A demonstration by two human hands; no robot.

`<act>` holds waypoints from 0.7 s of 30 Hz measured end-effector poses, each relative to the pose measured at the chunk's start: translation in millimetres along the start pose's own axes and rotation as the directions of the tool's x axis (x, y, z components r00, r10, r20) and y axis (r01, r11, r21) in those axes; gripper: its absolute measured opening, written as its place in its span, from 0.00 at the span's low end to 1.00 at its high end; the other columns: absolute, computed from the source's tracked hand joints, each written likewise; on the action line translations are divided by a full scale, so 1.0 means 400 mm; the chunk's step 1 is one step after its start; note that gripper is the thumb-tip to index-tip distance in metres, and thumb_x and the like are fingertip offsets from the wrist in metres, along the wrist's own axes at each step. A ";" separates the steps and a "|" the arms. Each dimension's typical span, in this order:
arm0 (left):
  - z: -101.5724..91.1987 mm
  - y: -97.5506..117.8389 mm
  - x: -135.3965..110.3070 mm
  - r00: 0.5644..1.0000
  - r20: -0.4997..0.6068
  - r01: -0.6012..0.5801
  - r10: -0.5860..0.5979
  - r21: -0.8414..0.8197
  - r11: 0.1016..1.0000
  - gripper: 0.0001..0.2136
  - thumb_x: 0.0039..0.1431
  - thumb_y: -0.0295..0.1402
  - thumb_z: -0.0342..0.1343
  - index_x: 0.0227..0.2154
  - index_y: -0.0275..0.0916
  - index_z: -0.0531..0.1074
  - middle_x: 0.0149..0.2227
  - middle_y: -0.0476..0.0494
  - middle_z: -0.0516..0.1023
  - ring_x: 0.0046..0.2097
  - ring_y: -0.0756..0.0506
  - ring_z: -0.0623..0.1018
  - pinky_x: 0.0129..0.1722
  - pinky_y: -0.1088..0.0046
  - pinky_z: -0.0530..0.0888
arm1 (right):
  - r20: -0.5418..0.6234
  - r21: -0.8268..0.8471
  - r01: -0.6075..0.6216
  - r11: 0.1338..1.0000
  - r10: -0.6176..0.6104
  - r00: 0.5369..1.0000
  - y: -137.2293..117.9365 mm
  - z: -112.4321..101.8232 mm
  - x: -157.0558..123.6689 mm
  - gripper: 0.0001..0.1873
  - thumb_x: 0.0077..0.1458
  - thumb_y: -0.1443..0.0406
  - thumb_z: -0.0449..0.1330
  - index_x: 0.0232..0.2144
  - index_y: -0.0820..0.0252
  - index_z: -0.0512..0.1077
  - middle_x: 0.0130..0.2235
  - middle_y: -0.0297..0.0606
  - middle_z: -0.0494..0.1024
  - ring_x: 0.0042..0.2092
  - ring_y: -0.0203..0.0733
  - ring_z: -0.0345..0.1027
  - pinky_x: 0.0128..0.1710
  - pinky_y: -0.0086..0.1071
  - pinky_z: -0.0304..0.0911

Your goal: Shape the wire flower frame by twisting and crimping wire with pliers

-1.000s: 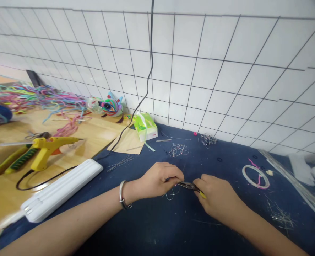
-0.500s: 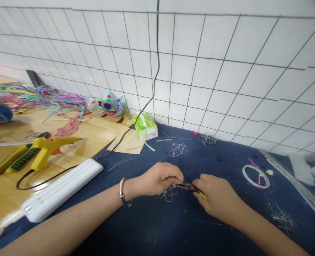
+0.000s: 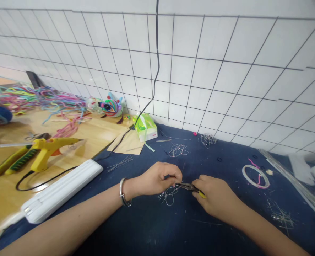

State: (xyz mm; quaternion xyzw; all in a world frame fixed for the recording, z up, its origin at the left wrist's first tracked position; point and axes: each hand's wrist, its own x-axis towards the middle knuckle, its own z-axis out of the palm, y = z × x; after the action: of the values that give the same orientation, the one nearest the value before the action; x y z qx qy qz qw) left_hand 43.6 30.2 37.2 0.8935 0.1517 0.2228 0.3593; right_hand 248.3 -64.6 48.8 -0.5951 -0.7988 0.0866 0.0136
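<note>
My left hand [image 3: 161, 177], with a silver bangle [image 3: 123, 192] at the wrist, is closed in a pinch on a piece of thin wire bent into loops [image 3: 169, 196]. The loops hang below the fingertips, partly hidden by them. My right hand [image 3: 213, 195] is wrapped round pliers [image 3: 189, 186] with dark, narrow jaws; a bit of yellow handle shows beneath the fingers. The jaw tips point left and meet the wire at the left fingertips. Whether the jaws are fully closed is too small to tell.
Beyond the hands lie tangled wire loops [image 3: 178, 150] and a wire bundle [image 3: 208, 139]. A white ring [image 3: 255, 176] and wire scraps [image 3: 283, 217] lie right. Leftward are a white power strip [image 3: 64, 190], a yellow glue gun [image 3: 47, 149], a green tissue pack [image 3: 146, 127] and pipe cleaners [image 3: 40, 97].
The wire loops below my left fingers have shifted and tilted slightly, and more of them shows. Both hands and the pliers stay almost in place.
</note>
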 end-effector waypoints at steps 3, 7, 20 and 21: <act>0.000 0.000 -0.001 1.000 -0.005 -0.004 0.004 0.006 1.000 0.08 0.53 0.19 0.47 0.29 0.36 0.69 0.29 0.49 0.73 0.32 0.53 0.71 0.33 0.79 0.67 | 0.006 0.009 -0.004 1.000 0.004 1.000 0.000 0.001 0.001 0.07 0.54 0.64 0.51 0.32 0.54 0.68 0.29 0.33 0.68 0.32 0.37 0.64 0.30 0.29 0.53; 0.005 -0.005 -0.001 1.000 -0.012 -0.017 0.017 0.003 1.000 0.09 0.53 0.19 0.47 0.29 0.36 0.69 0.29 0.50 0.73 0.32 0.53 0.71 0.33 0.78 0.67 | -0.004 -0.005 -0.003 1.000 0.003 1.000 0.000 0.005 0.001 0.06 0.53 0.64 0.51 0.32 0.54 0.68 0.30 0.33 0.68 0.32 0.37 0.64 0.30 0.29 0.53; 0.003 -0.004 0.002 1.000 0.006 -0.020 0.020 0.008 1.000 0.09 0.53 0.18 0.47 0.29 0.36 0.69 0.29 0.50 0.73 0.32 0.53 0.71 0.34 0.78 0.67 | 0.012 -0.024 -0.005 1.000 0.005 1.000 -0.001 0.000 0.001 0.07 0.54 0.62 0.51 0.31 0.55 0.68 0.29 0.33 0.68 0.31 0.37 0.64 0.29 0.29 0.52; 0.003 -0.004 0.001 1.000 0.007 -0.021 0.021 -0.001 1.000 0.09 0.53 0.18 0.47 0.29 0.36 0.69 0.29 0.50 0.73 0.32 0.53 0.71 0.34 0.78 0.67 | 0.012 -0.022 -0.001 1.000 0.001 1.000 -0.001 -0.001 0.001 0.07 0.54 0.62 0.51 0.32 0.55 0.68 0.29 0.33 0.68 0.32 0.38 0.64 0.29 0.29 0.51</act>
State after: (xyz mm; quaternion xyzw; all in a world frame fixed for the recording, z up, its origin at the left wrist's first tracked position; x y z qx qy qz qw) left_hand 44.5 30.7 35.5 0.8955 0.1409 0.2237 0.3581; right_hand 248.0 -64.1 49.3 -0.5951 -0.7995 0.0813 0.0024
